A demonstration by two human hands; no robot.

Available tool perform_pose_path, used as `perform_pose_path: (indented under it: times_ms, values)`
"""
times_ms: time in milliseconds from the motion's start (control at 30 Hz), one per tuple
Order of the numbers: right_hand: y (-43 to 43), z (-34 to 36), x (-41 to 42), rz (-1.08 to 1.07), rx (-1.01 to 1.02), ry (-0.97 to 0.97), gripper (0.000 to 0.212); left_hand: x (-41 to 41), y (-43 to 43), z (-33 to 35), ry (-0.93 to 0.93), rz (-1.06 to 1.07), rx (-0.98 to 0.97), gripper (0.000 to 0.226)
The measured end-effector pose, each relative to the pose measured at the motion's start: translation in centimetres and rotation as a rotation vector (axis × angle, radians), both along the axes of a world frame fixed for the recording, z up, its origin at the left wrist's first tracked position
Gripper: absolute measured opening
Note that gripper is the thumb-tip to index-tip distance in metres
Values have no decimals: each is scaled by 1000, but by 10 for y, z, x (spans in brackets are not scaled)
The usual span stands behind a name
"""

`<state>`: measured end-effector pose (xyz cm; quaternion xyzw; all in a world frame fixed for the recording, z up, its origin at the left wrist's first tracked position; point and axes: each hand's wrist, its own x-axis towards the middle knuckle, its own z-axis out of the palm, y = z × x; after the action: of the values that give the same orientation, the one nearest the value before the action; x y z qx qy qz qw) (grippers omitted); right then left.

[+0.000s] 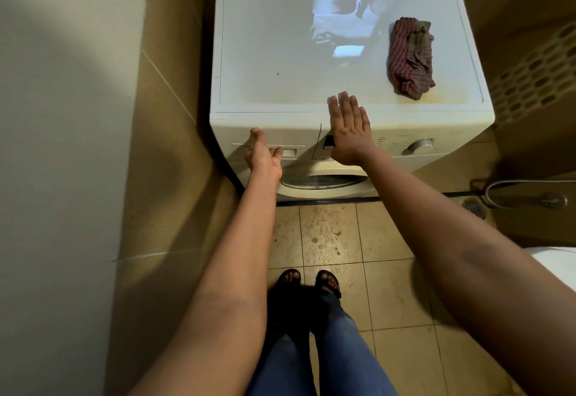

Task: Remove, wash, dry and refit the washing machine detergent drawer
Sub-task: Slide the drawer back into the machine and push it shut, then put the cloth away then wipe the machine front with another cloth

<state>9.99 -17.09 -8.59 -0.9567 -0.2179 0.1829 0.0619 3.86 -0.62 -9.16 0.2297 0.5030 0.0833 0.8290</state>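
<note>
Risk: the drawer (293, 152) sits flush in the washing machine (280, 53) front, upper left. A hard pull with the catch not freed could jam it or drop it on the floor (330, 233). The left hand (265, 159) grip is narrow, fingers curled into the drawer's handle recess; the right hand (349, 124) lies flat, braced just beside it.

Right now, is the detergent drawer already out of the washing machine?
No, the detergent drawer sits flush in the washing machine front, with the left hand curled at its handle.
</note>
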Motion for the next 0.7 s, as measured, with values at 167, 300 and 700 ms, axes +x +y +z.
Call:
perform_pose_path:
  times_ms: [167, 300, 700]
  values:
    - [0, 1, 1, 2, -19, -6, 98, -3, 1, 2, 61, -122, 91, 57]
    - [-1, 4, -1, 23, -25, -24, 94, -6, 4, 10, 128, -247, 156, 60]
    - [-28, 35, -8, -140, 183, 48, 84, -11, -19, 64, 106, -854, 509, 10]
